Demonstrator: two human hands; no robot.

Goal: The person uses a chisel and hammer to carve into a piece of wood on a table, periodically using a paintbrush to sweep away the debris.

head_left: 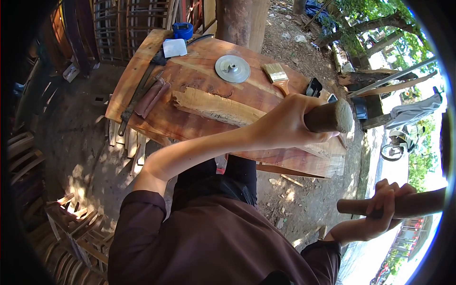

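Brown rod (pixel 325 118) with a pale, fuzzy-looking end, gripped in the left hand (pixel 287 124), fingers wrapped round it. Second brown rod (pixel 420 203) in the right hand (pixel 380 206), fingers closed on it, out to the right of the left hand; far end runs out of view. Can't tell if the two are connected.

Left hand and its rod are over the wooden table (pixel 199 59), hiding part of the top. Rough-edged pale wood strip (pixel 213 105) runs from left of the left hand to underneath it; can't tell if loose or part of the top. Paintbrush (pixel 278 77) just beyond the left hand, handle toward it, bristles away. Small black item (pixel 313 87) near the same hand, details unclear. Metal disc (pixel 232 69) farther off, beyond the strip.

Well left of the left hand: dark red roll (pixel 152 98), then a long dark bar (pixel 137 95) along the table edge. Blue container (pixel 183 30) and white square (pixel 175 47) near the far left corner.

Farther: thick post (pixel 233 21) behind the table, wooden frames (pixel 128 28) stacked left of it. Motorbike (pixel 399 145) beyond the right hand, partly washed out.
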